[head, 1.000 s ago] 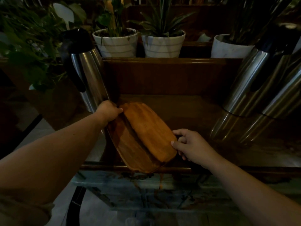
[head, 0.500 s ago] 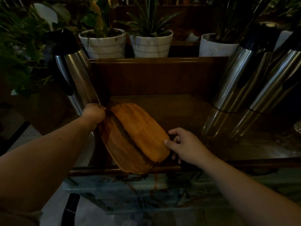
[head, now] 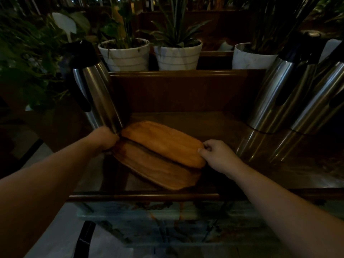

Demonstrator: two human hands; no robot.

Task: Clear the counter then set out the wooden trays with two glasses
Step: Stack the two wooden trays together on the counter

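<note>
Between the two hands sit two wooden trays, one on top of the other. The top tray (head: 163, 143) is lighter and tipped up a bit. The bottom tray (head: 158, 170) is darker and lies on the dark counter (head: 279, 170). The left hand (head: 105, 139) grips the left end of the trays with its fingers curled around the edge. The right hand (head: 216, 155) pinches the right end of the top tray. Just behind the left hand stands a shiny metal jug (head: 95, 90). Past the right hand stand two more metal jugs (head: 297, 94). Farther back are white pots (head: 150, 54) with green plants.
</note>
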